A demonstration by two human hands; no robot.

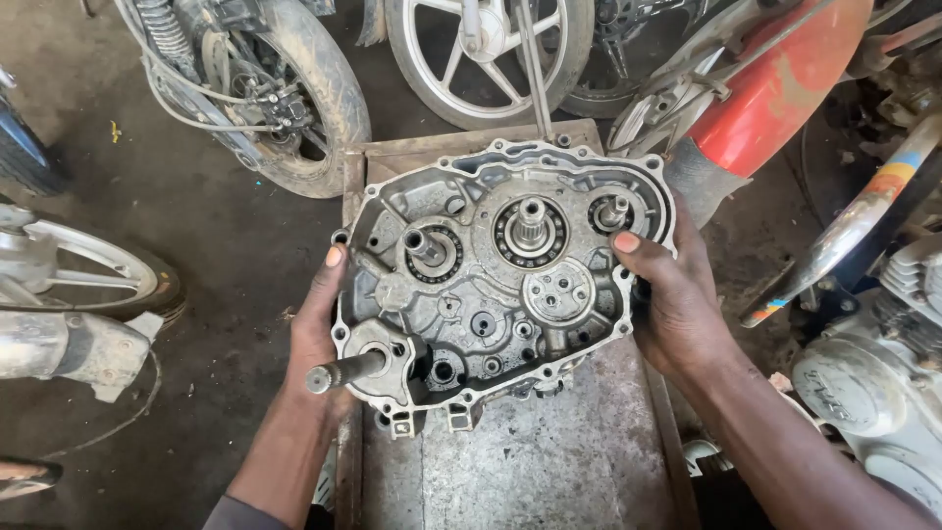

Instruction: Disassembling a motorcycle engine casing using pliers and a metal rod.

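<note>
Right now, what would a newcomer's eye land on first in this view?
The grey engine crankcase half at centre, shafts and bearings exposed, gripped at its edges by the left hand and right hand over a worn metal workbench. Next, the red motorcycle fender at upper right and the muddy tyre at upper left.

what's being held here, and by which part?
An engine crankcase half, held by both hands at its outer rim: left hand on the left edge, right hand on the right edge, thumb over the gasket face. It sits above a metal bench.
</note>
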